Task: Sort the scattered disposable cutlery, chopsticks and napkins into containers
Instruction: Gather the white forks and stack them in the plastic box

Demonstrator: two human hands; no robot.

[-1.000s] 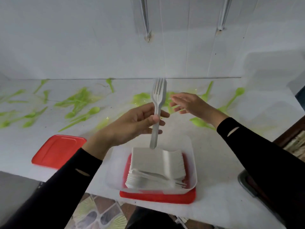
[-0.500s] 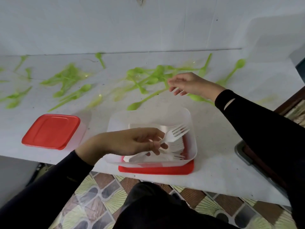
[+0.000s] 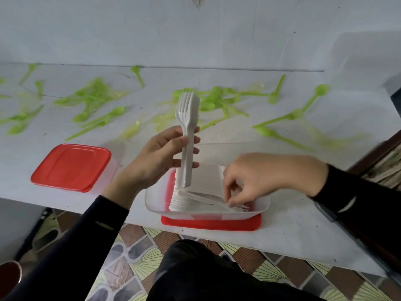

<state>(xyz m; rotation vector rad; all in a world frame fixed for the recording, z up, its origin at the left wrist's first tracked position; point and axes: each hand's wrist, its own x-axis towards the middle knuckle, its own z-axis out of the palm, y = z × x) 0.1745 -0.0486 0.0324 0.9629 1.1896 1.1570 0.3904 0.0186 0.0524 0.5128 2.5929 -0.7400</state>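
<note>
My left hand (image 3: 161, 154) grips a small bunch of white plastic forks (image 3: 187, 118) upright, tines up, their handle ends just above a clear container (image 3: 153, 203). The container stands on its red lid (image 3: 211, 223) near the table's front edge and holds a stack of white forks (image 3: 195, 198) lying flat. My right hand (image 3: 260, 178) reaches into the container from the right and pinches the forks at their tine end. Many green plastic spoons (image 3: 282, 118) lie scattered over the white table behind.
A second container with a red lid (image 3: 70, 167) stands to the left. The white wall rises right behind the table. A dark object (image 3: 325, 211) sits at the right table edge under my sleeve. Patterned floor tiles show below the front edge.
My left hand has lifted forks from lying in the container to upright above it. My right hand has come from the green spoons at the back down into the container.
</note>
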